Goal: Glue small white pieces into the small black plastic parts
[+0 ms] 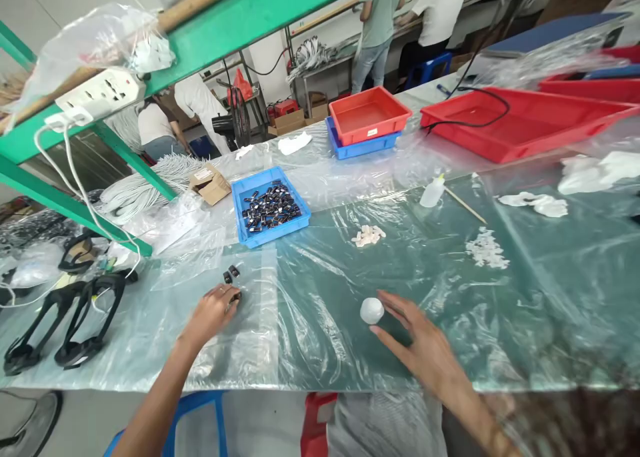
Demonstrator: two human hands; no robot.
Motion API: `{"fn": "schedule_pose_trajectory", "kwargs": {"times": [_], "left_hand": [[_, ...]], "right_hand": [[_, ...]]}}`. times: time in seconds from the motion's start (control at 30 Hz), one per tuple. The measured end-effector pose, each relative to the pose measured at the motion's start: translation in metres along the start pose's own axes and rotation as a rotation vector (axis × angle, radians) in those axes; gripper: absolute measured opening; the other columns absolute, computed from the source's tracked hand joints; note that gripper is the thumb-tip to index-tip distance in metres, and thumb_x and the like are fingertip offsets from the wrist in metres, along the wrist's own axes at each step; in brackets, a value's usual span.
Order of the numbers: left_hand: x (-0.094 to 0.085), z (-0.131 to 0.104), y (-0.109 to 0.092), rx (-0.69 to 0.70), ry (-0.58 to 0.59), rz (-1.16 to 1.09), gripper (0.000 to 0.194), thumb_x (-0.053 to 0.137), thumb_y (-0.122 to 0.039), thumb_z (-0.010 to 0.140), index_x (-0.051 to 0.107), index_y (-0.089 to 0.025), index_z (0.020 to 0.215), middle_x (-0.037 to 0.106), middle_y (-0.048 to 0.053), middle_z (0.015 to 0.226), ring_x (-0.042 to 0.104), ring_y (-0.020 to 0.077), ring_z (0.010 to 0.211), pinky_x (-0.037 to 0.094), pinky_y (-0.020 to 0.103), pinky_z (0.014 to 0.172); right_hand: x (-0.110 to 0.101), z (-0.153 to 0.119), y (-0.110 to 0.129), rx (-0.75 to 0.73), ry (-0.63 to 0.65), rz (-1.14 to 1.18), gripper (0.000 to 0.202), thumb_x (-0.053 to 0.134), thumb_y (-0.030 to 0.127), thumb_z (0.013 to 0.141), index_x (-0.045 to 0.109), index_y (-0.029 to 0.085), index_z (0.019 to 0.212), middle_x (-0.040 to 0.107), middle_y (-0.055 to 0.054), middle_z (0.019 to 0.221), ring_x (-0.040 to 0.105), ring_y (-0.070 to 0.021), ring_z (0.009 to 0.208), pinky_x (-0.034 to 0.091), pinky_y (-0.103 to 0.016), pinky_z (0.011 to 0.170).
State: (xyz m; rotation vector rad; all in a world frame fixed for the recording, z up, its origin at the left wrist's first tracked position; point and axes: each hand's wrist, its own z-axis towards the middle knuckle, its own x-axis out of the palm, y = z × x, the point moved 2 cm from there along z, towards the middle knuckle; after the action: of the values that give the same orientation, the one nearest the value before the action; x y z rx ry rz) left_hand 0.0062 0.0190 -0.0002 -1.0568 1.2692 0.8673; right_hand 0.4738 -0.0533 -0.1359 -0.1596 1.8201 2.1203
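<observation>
While your left hand [213, 312] pinches a small black part [235, 297] | right hand [425, 347] lies open beside the white ball [371, 310] | the loose plastic sheet [320, 290] could slide, scattering the two black parts [231, 273] nearby

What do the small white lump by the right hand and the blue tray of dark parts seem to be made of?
The white lump, next to the right hand, looks like a soft, matte wad, perhaps cotton or tissue; its surface shows no gloss. The blue tray looks like moulded rigid plastic, with even colour and a smooth rim. The dark parts in it look like glossy black plastic, too small to be sure.
</observation>
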Motion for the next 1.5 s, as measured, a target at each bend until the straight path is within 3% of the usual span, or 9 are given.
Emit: {"fn": "schedule_pose_trajectory", "kwargs": {"times": [0.1,0.2,0.33,0.43,0.57,0.77,1.03,1.33,1.5], "left_hand": [[0.018,0.019,-0.041,0.182,-0.09,-0.169,0.034,0.052,-0.031,0.125,0.085,-0.024,0.124,0.093,0.012,0.113,0.092,0.0317,0.107,0.078,0.051,0.1],[0.052,0.043,-0.1,0.392,-0.132,-0.374,0.032,0.054,-0.034,0.127,0.086,-0.029,0.132,0.095,0.01,0.115,0.094,0.0289,0.099,0.081,0.043,0.09],[0.096,0.064,-0.167,0.62,-0.162,-0.654,0.026,0.063,-0.03,0.126,0.082,-0.037,0.142,0.097,0.008,0.117,0.095,0.0261,0.086,0.08,0.036,0.071],[0.116,0.066,-0.192,0.712,-0.158,-0.777,0.033,0.064,-0.023,0.124,0.081,-0.041,0.146,0.097,0.008,0.116,0.097,0.0307,0.092,0.084,0.044,0.076],[0.124,0.061,-0.195,0.755,-0.132,-0.851,0.037,0.063,-0.018,0.121,0.083,-0.041,0.144,0.095,0.006,0.11,0.094,0.0308,0.089,0.083,0.046,0.077],[0.122,0.059,-0.192,0.789,-0.072,-0.877,0.031,0.059,-0.023,0.129,0.084,-0.033,0.145,0.093,0.005,0.114,0.092,0.0246,0.095,0.079,0.036,0.083],[0.112,0.063,-0.199,0.86,-0.11,-0.877,0.026,0.059,-0.023,0.131,0.08,-0.028,0.145,0.09,0.007,0.108,0.088,0.0239,0.087,0.076,0.036,0.072],[0.111,0.065,-0.199,0.858,-0.079,-0.874,0.024,0.061,-0.023,0.131,0.081,-0.027,0.142,0.091,0.008,0.108,0.088,0.0249,0.088,0.076,0.038,0.072],[0.109,0.064,-0.202,0.887,-0.107,-0.878,0.024,0.061,-0.021,0.13,0.081,-0.027,0.141,0.091,0.008,0.106,0.088,0.0254,0.087,0.077,0.039,0.071]], "right_hand": [[0.015,0.017,0.01,-0.053,0.005,-0.024,0.04,0.082,0.047,0.105,0.084,0.029,0.141,0.098,-0.017,0.139,0.099,-0.0462,0.12,0.085,-0.064,0.103],[0.013,0.018,0.016,-0.119,-0.02,-0.03,0.027,0.083,0.043,0.108,0.088,0.03,0.132,0.1,-0.01,0.126,0.1,-0.0375,0.112,0.084,-0.049,0.098],[-0.012,-0.008,0.026,-0.176,-0.087,-0.075,0.05,0.085,0.044,0.111,0.083,0.032,0.159,0.098,-0.01,0.133,0.099,-0.0342,0.113,0.084,-0.043,0.095],[-0.028,-0.036,0.043,-0.225,-0.12,-0.187,0.066,0.091,0.033,0.107,0.073,0.039,0.171,0.098,-0.006,0.125,0.099,-0.0348,0.106,0.085,-0.043,0.088],[-0.029,-0.054,0.061,-0.352,-0.084,-0.304,0.049,0.084,0.026,0.113,0.073,0.036,0.16,0.099,-0.01,0.125,0.097,-0.0349,0.097,0.086,-0.047,0.082],[-0.022,-0.058,0.057,-0.472,-0.077,-0.255,0.034,0.073,0.033,0.122,0.076,0.025,0.155,0.094,-0.015,0.124,0.094,-0.0282,0.098,0.083,-0.043,0.087],[-0.028,-0.069,0.074,-0.393,-0.076,-0.411,0.047,0.077,0.023,0.112,0.075,0.031,0.158,0.096,-0.011,0.121,0.096,-0.0312,0.093,0.087,-0.049,0.092],[-0.028,-0.07,0.094,-0.326,-0.072,-0.365,0.055,0.076,0.013,0.109,0.072,0.032,0.16,0.099,-0.011,0.129,0.098,-0.0331,0.096,0.088,-0.051,0.093],[-0.03,-0.069,0.093,-0.31,-0.076,-0.364,0.056,0.08,0.017,0.107,0.072,0.032,0.16,0.1,-0.009,0.127,0.098,-0.0333,0.095,0.088,-0.053,0.099]]}}
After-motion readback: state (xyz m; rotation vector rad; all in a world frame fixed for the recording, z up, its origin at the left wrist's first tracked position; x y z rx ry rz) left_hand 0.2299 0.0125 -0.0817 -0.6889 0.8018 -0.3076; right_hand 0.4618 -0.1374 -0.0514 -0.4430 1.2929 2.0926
